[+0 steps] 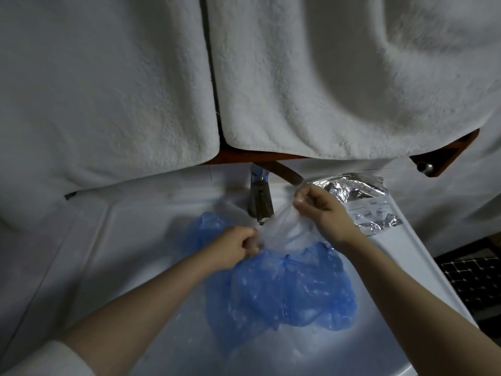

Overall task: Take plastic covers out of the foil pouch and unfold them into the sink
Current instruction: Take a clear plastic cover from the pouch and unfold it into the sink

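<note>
Clear plastic cover (282,226) stretched between pinching left hand (235,246) and right hand (322,210) (over sink (130,240)).

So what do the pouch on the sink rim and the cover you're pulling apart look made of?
Pouch: looks like metallised foil, shiny silver with sharp creases and a white printed label. Cover: thin clear plastic film, see-through and softly wrinkled between the left hand and right hand.

Pouch label (371,211) print too small to read.

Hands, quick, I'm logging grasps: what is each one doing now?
Left hand: pinches the clear plastic cover.
Right hand: grips the same cover's other edge.
</note>
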Tool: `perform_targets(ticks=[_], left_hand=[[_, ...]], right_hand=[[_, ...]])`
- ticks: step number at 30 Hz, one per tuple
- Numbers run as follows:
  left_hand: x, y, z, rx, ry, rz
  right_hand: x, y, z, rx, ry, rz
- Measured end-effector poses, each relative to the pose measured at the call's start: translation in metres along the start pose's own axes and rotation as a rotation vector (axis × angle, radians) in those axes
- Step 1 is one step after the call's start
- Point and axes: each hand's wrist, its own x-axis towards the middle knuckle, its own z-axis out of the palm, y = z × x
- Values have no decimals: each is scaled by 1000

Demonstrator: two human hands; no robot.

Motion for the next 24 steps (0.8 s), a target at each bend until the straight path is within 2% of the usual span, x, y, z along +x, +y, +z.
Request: perform_targets(ticks=[4,6,8,10,11,13,16,19,21,24], left_hand=[[5,-6,-10,61,55,-19],[9,-8,-12,-14,183,-34],[8,-3,-14,-126,382,2],[1,10,-19,-102,544,184],[-3,19,-20,-81,576,297],[-13,34,-20,-102,496,471],[-20,49,-11,-119,328,524],[-20,55,-3,-50,423,436],[-20,55,-8,-92,500,362],[-17,57,-20,-165,534,207]], right_hand=[[6,-9,1,-185,143,-32],[7,-9,3,-259,211,-16],[7,-12,6,-294,292,32],[7,-18,9,-229,352,130],[5,-22,11,-170,364,183],[2,-32,17,-67,371,255],[-4,-49,25,-11,300,302],[-9,-62,27,179,149,393],[-13,-67,26,338,46,457],[-21,-73,26,492,-23,409]])
